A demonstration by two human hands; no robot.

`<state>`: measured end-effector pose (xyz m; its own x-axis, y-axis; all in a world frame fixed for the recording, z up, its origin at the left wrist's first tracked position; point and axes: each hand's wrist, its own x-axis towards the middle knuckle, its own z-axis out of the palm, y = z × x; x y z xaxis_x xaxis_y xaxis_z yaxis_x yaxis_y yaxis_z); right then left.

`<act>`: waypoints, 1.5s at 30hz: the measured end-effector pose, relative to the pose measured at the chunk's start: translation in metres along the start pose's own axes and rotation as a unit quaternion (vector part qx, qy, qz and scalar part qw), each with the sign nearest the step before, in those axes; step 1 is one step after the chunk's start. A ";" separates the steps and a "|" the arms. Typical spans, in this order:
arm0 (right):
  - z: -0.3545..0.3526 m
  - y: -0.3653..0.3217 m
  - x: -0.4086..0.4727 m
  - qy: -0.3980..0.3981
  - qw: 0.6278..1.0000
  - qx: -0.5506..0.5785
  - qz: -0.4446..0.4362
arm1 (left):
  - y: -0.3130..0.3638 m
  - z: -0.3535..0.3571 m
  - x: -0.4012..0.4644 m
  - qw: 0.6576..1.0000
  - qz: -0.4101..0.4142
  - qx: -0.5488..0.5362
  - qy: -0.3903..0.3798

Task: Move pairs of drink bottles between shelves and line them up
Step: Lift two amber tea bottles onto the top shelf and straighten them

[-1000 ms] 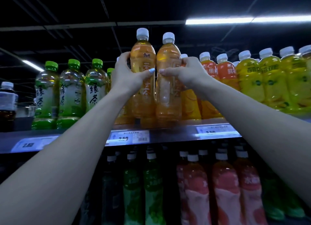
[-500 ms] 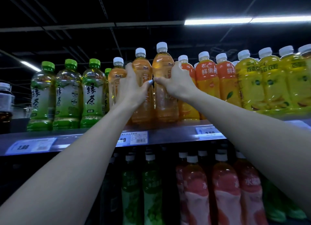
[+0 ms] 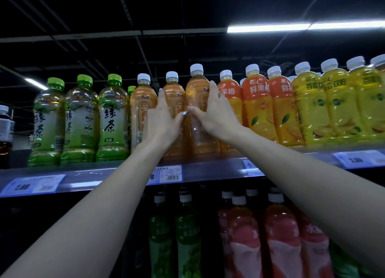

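Two amber tea bottles with white caps stand side by side on the top shelf (image 3: 208, 171). My left hand (image 3: 163, 121) wraps the left amber bottle (image 3: 174, 94). My right hand (image 3: 216, 115) wraps the right amber bottle (image 3: 196, 90), which stands slightly nearer and taller in view. My thumbs almost touch between the two bottles. A third amber bottle (image 3: 142, 102) stands just left of my left hand. Both bottle bases rest on the shelf, partly hidden behind my wrists.
Green tea bottles (image 3: 112, 119) fill the shelf to the left, orange juice bottles (image 3: 258, 107) and yellow juice bottles (image 3: 312, 109) to the right. Price tags (image 3: 169, 173) hang on the shelf edge. The lower shelf holds green bottles (image 3: 187, 236) and red bottles (image 3: 281, 242).
Both hands have carried the two amber bottles down and back from above the shelf edge onto the shelf, into the row between the third amber bottle and the orange juice.
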<state>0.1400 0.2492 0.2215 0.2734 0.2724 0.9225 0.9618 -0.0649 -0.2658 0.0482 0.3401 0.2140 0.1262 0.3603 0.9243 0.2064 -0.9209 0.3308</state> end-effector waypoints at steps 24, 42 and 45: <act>0.019 0.010 -0.021 0.066 0.997 -0.024 -0.039 | -0.017 0.007 -0.035 0.998 0.045 0.008 -0.036; 0.012 0.009 -0.023 0.126 0.983 -0.108 -0.072 | -0.017 0.007 -0.040 0.998 0.053 0.012 -0.037; 0.014 0.014 -0.027 0.140 0.975 -0.142 -0.095 | -0.017 0.007 -0.041 0.997 0.056 0.023 -0.039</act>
<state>0.1461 0.2540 0.1889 0.0448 0.0350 0.9984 0.9494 -0.3125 -0.0316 0.0466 0.3419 0.1686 0.2263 0.2679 0.9365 0.2311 -0.9487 0.2156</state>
